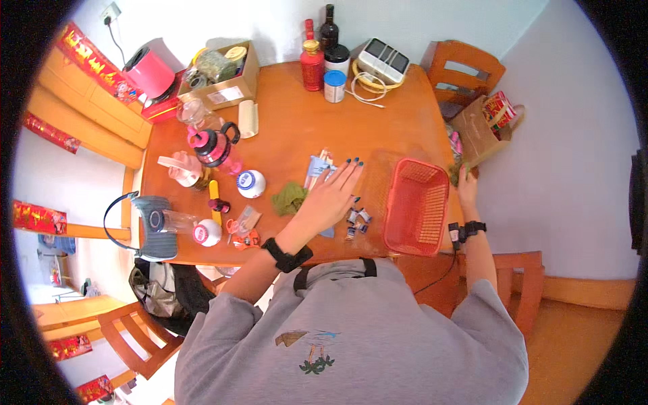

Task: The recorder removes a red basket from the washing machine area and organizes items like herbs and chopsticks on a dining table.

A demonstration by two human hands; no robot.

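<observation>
My left hand (331,200) is held palm down with its fingers spread over the middle of the table, partly covering a blue and white packet (316,167). A crumpled green cloth (290,199) lies at its left, and several small wrapped pieces (358,219) lie to its right. My right hand (467,190) is past the table's right edge, its fingers at a small green item (455,174) whose kind I cannot tell. Between my hands stands a red plastic basket (417,207) with nothing visible inside.
White jars (251,183), a pink and black water jug (217,152) and orange-handled scissors (245,239) are on the left. Bottles (313,66) and a full cardboard box (223,93) stand at the back. A paper bag (476,129) is beyond the right edge.
</observation>
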